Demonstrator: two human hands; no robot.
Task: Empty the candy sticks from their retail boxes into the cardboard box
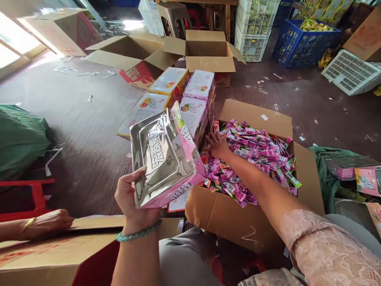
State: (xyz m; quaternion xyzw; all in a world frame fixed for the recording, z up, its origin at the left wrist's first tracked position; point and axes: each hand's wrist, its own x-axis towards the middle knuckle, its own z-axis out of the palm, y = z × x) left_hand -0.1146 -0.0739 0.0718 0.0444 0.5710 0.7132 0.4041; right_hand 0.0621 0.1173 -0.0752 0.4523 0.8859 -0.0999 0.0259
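Observation:
My left hand (133, 194) grips a pink box (160, 155) by its near left side, thumb on top. The box has a shiny silver face with printed lettering and is tilted, with an end flap standing up at its upper right. My right hand (218, 145) reaches into an open cardboard carton (232, 222) heaped with small pink sachets (256, 147). Its fingers are spread over the sachets at the carton's left side, and the fingertips are partly lost among them. Past the held box stand stacked pink boxes (198, 84) and yellow boxes (169, 81).
Two open cartons, one red-sided (139, 75) and one brown (210, 63), stand farther back. Another person's hand (56, 220) rests by a carton (59, 254) at lower left. A blue crate (306, 43) and white crates (253, 31) stand behind. Paper scraps litter the floor.

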